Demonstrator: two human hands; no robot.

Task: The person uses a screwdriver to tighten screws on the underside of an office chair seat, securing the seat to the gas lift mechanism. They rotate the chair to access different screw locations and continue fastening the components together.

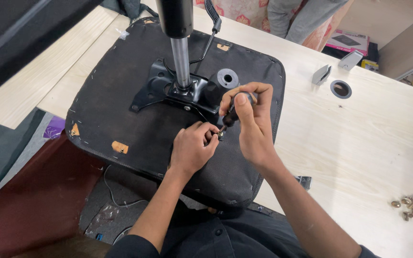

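An upturned black office chair seat [115,110] lies on a pale wooden table [359,138], its metal mounting plate [156,88] and gas cylinder [181,57] pointing up. My right hand [249,119] is closed around the dark handle of a screwdriver [233,112], tip down at the plate's near corner. My left hand [192,145] pinches a small brass screw [220,134] at the tip, fingers resting on the seat's underside.
A pile of several screws [411,207] lies at the table's right edge. Two grey metal brackets [321,74] and a round cable hole [341,89] sit farther back. A person's grey trouser legs [292,16] stand beyond the table. A black lever [211,24] sticks out by the cylinder.
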